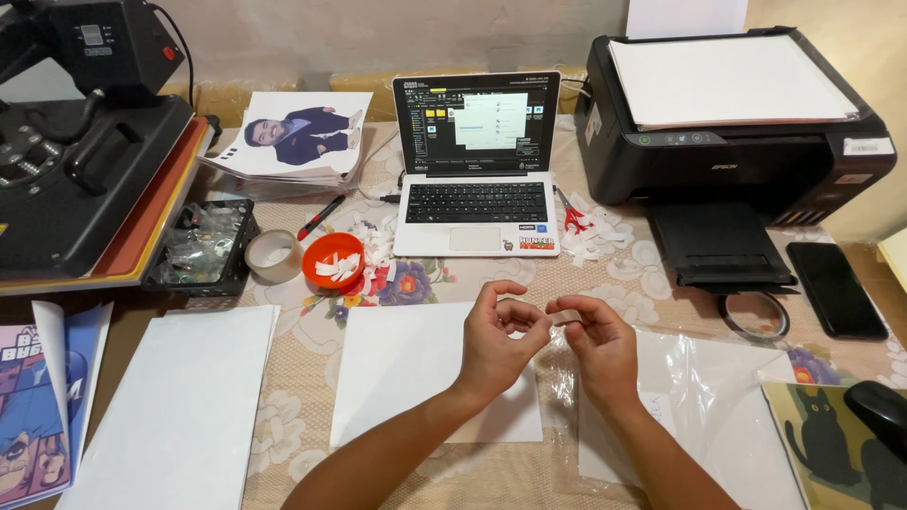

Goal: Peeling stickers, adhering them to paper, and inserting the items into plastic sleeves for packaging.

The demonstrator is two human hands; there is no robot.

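Currently the person is holding both hands up over the surface (302,331), fingertips nearly meeting. The left hand (496,345) is pinching thumb against forefinger, and the right hand (597,345) is doing the same just beside it; between them a small pale strip (559,317), probably tape, is being gripped, though it is too small to tell for certain. Both hands are therefore closed on that strip, above the gap between a white sheet (406,368) and a clear plastic sleeve (718,397).

Judging by the layout, the work is sitting at an early-to-middle stage. The sheet is lying flat and bare under the left wrist, the sleeve is lying to the right of it with some paper inside, and the two are not yet joined or stacked. Nothing is resting on the heat press (85,170) at the far left, so pressing looks not yet done.

Around them, a tape roll (273,255) and an orange bowl (333,262) of white scraps are standing near the laptop (477,161), red scissors (573,217) are lying among more scraps, and a second tape ring (756,316) is resting below the printer (727,123). A phone (836,288) is lying well to the right, and a larger white sheet (179,406) is waiting at the left.
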